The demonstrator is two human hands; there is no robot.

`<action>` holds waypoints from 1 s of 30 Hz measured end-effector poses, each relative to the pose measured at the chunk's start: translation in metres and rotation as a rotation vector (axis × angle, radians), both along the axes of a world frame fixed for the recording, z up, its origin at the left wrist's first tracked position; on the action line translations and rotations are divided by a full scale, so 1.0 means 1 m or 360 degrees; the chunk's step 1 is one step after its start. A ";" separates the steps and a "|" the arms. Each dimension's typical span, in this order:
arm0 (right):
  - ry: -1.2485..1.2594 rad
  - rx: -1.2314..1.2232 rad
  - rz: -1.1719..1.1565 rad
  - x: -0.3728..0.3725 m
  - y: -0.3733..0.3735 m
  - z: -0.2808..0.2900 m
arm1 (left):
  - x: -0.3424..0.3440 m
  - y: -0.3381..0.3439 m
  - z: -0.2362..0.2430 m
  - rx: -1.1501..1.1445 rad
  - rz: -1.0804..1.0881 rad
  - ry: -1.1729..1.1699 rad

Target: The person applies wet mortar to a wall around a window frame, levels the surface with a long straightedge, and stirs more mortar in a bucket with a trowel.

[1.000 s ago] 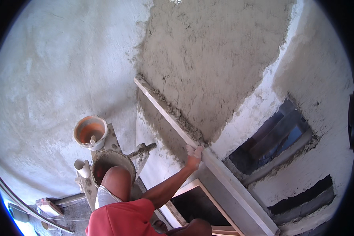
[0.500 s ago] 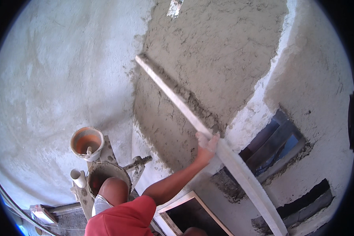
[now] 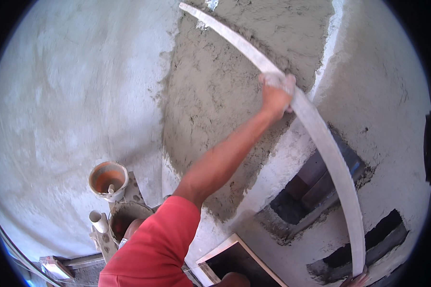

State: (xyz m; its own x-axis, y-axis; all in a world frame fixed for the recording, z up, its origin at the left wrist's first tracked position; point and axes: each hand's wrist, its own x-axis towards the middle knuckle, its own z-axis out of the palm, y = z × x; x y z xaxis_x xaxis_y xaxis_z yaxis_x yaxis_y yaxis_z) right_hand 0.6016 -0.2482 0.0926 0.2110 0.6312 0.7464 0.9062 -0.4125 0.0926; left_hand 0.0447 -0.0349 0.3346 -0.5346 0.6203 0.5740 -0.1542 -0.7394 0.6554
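Observation:
A long pale plastering straightedge point(image 3: 331, 148), bowed by the lens, slants across the wall from the top to the lower right. My left hand point(image 3: 278, 92) is closed round it near the middle of its length, the red-sleeved arm stretched up. At its lower end, by the picture's rim, my right hand point(image 3: 358, 279) shows only in part, its fingers closed about the end. The straightedge's upper part lies against rough wet grey mortar point(image 3: 215, 91), with a ridge of mortar along its upper edge.
An orange-lined bucket point(image 3: 108, 178), a darker mortar bucket point(image 3: 124, 217) and a white pipe piece point(image 3: 98, 221) stand on planks at lower left. Recesses point(image 3: 297, 196) cut into the wall lie behind the straightedge. A wood-framed dark opening point(image 3: 234, 260) is at the bottom.
The straightedge has moved up the wall with my left hand, which also went right. A pale bare patch shows beneath its upper end. My right hand has come into view at the lower end.

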 end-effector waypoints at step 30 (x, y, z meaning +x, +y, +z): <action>-0.0485 -0.0114 0.0348 0.097 -0.019 -0.128 | 0.026 0.009 -0.210 -0.0162 0.0206 -0.0376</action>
